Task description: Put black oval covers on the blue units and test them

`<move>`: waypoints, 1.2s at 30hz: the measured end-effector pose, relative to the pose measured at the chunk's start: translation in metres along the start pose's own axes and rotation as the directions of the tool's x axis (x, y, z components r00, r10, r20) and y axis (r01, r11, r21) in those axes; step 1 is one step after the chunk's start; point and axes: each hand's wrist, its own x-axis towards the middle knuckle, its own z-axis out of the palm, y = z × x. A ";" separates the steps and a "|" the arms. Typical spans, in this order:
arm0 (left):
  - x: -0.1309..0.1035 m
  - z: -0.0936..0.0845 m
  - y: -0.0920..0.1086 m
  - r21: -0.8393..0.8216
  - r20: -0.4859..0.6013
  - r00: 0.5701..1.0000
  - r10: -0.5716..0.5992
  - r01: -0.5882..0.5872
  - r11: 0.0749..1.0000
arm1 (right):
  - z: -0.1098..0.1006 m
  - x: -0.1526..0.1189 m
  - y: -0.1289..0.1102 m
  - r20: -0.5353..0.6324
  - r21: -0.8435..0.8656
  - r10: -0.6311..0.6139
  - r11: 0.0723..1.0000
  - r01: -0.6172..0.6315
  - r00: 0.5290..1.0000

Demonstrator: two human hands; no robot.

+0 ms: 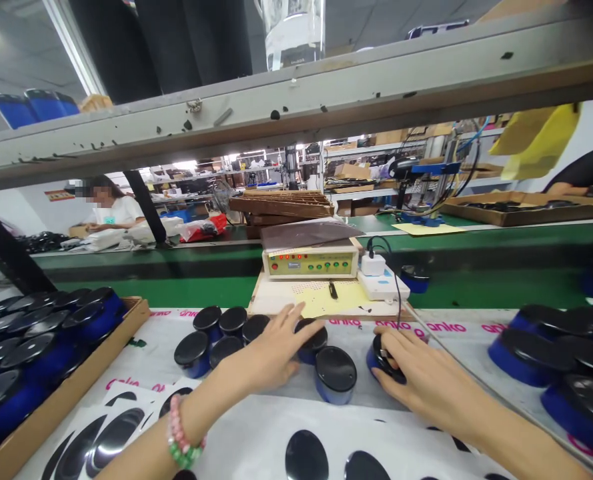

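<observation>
Round blue parts with glossy black tops stand on the printed white sheet at the centre. My left hand has its fingers spread over one of these parts, beside a group of several others. Between my hands stands a single blue part, touched by neither. My right hand has its fingers wrapped round another blue part, which rests on the sheet. White sheets with black oval pieces lie nearest to me.
A cardboard tray full of blue parts is at the left. More blue parts stand at the right. Behind are a control box, a white adapter with a cable, and a green conveyor. A shelf crosses above. A person sits beyond.
</observation>
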 end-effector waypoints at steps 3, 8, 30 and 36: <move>0.018 0.000 0.004 -0.091 0.073 0.992 0.105 -0.098 0.991 | 0.006 -0.002 0.011 -0.044 -0.014 0.002 1.000 -0.003 0.999; 0.054 0.007 0.016 -0.212 0.000 0.981 0.193 -0.189 0.959 | 0.011 -0.007 0.018 -0.107 -0.046 0.002 0.999 -0.007 0.994; 0.009 0.040 0.059 -0.473 -0.210 0.968 -0.136 0.021 0.881 | -0.012 -0.024 -0.006 -0.487 0.179 -0.110 0.958 0.222 0.867; 0.012 0.035 0.085 -0.229 -0.365 0.928 0.073 -0.166 0.959 | -0.014 -0.036 -0.022 -0.219 0.614 0.043 0.783 0.103 0.975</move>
